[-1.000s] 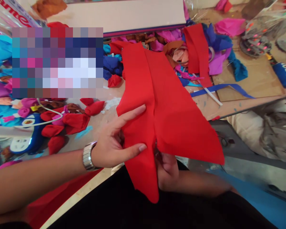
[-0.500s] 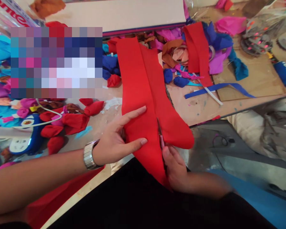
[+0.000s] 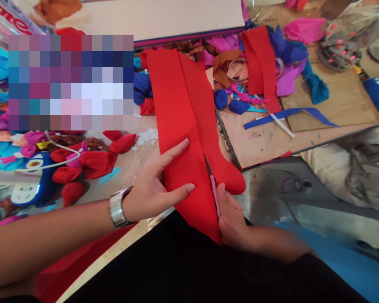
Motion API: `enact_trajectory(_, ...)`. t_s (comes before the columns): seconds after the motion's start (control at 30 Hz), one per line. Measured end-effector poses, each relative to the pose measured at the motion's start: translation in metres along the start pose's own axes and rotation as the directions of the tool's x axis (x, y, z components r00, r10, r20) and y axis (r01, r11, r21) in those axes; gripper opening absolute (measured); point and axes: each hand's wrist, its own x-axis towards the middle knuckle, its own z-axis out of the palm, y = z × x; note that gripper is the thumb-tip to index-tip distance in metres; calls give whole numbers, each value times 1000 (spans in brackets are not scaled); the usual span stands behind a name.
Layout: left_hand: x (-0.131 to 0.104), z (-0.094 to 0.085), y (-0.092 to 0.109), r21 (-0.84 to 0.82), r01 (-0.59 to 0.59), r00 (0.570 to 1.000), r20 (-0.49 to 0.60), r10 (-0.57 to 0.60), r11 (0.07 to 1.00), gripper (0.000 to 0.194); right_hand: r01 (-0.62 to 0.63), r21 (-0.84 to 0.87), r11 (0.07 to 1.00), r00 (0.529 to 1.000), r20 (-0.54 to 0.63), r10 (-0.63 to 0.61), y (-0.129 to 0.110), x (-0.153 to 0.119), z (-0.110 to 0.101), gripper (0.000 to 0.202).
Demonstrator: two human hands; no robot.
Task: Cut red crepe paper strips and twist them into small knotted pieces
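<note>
A long red cloth (image 3: pixel 177 113) runs from the table down to my lap, with a slit along its right part. Scissors with pink handles (image 3: pixel 214 191) stand in the slit, blades pointing up the cloth. My right hand (image 3: pixel 232 216) is closed round the scissor handles at the cloth's right edge. On the left side of the cloth lies my left hand (image 3: pixel 161 181), thumb and index finger spread over it; its other fingers are hidden beneath the cloth's edge. A metal watch (image 3: pixel 117 209) is on the left wrist.
Red cloth bundles (image 3: pixel 97 164) and a blue-and-white power socket (image 3: pixel 27 189) lie at the left. Behind are mixed scraps, another red strip (image 3: pixel 259 63), a blue strip (image 3: pixel 287 114) and cardboard (image 3: pixel 334 105). The table edge (image 3: pixel 281 158) slants across the right. A blurred block covers the upper left.
The red cloth's upper part and its right flap have shifted left. The scissors' pink handles show more beside my right hand. My left hand stays nearly in place on the cloth.
</note>
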Motion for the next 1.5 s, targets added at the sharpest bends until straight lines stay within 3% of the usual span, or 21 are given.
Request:
enact_trajectory(0.13,1,0,0,19,-4,1000,-12,4,1000,93,12,22,1000,1000,-8,-12,3,1,0,48)
enact_trajectory(0.37,1,1,-1,55,-21,1000,-11,22,998,91,-5,86,996,997,75,-2,3,1,2,44)
enact_trajectory(0.6,1,0,-1,56,-26,1000,-12,27,998,91,-20,28,999,999,-48,22,5,3,0,52)
enact_trajectory(0.87,2,1,1,45,-23,1000,-11,23,999,91,17,70,997,1000,-22,-15,8,4,-2,41)
enact_trajectory(1.33,2,0,2,55,-18,1000,-14,19,998,91,-18,38,999,997,76,15,-3,3,4,49)
enact_trajectory(1.5,1,0,1,40,-15,1000,-13,15,999,92,-28,40,999,998,57,25,-2,4,3,50)
